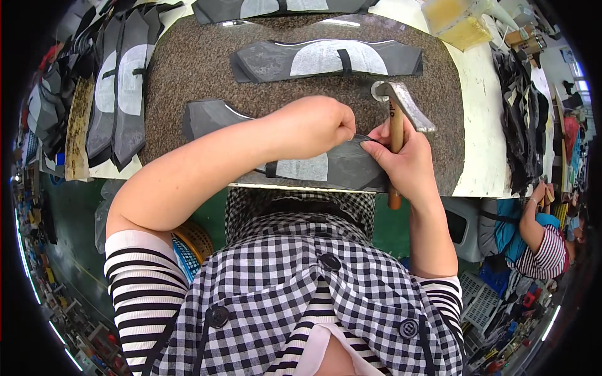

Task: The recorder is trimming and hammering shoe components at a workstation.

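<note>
In front of me a dark grey, flat cut piece (357, 164) with a pale patch lies along the table's near edge. My left hand (313, 128) is closed over its upper edge; the fingertips are tucked away, so what they pinch is hidden. My right hand (409, 160) grips the wooden handle of a hammer (397, 125) upright, its metal head above the fist. The right thumb and fingers also press together on the piece's right part, close to my left hand.
A brown speckled mat (182, 69) covers the white table (480, 125). A similar patched piece (263, 61) lies farther back. Stacked pieces (130, 69) stand at left, dark strips (517, 119) at right. A yellowish block (461, 28) sits far right. Another person (545, 250) works at right.
</note>
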`<state>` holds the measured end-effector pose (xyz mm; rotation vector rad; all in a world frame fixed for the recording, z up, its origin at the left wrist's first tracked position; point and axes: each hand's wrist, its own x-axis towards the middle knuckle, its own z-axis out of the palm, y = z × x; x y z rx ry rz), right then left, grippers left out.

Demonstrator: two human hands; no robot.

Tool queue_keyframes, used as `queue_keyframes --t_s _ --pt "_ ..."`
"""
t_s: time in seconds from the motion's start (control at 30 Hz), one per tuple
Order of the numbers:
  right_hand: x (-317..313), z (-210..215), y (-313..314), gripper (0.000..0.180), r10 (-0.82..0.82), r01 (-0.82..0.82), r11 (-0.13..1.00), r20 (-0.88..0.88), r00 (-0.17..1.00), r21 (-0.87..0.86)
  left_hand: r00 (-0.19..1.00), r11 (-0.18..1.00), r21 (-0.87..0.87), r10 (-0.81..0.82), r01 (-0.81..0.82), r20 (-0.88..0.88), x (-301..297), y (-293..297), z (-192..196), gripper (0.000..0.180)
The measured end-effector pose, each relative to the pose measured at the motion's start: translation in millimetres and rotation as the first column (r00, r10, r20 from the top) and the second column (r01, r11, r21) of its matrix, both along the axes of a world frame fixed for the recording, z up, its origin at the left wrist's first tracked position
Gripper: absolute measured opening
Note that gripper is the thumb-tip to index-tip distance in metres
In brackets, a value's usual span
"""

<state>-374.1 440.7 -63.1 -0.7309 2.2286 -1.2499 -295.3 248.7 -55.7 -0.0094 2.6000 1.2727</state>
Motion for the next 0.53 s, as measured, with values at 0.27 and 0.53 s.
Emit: queue_keyframes --t_s 0.27,0.53 --pt "0 -1 2 0.026 -0.036 0.037 0.999 0.038 0.999 -0.028 0.996 0.995 0.051 0.090 -0.091 0.022 7 4 1 0.025" --pt "-6 31 32 0.029 0.198 -0.176 0.980 -0.359 0.912 0.094 0.987 0.970 -0.231 0.040 -0.076 -0.155 8 7 -2 0.016"
